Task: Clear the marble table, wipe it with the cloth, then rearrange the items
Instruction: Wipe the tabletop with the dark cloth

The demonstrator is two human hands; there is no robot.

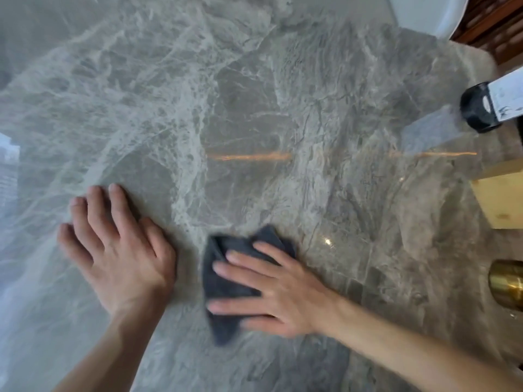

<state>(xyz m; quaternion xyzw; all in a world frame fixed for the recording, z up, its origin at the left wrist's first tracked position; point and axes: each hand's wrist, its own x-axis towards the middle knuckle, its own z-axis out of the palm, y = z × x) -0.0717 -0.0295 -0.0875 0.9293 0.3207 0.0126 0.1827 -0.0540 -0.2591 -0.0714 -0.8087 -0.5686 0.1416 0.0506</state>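
The grey veined marble table (226,108) fills most of the head view. A dark grey cloth (226,284) lies crumpled on it near the front centre. My right hand (271,290) presses flat on the cloth with its fingers spread and straight, pointing left. My left hand (119,250) rests flat on the bare marble just left of the cloth, fingers straight and pointing away from me. The two hands are a short gap apart.
At the right edge stand a light wooden box (501,199), a brass cylinder (506,284) and a black object with a white label (486,108). A white chair (424,12) stands beyond the far right corner. The table's left edge (8,154) gives onto the floor.
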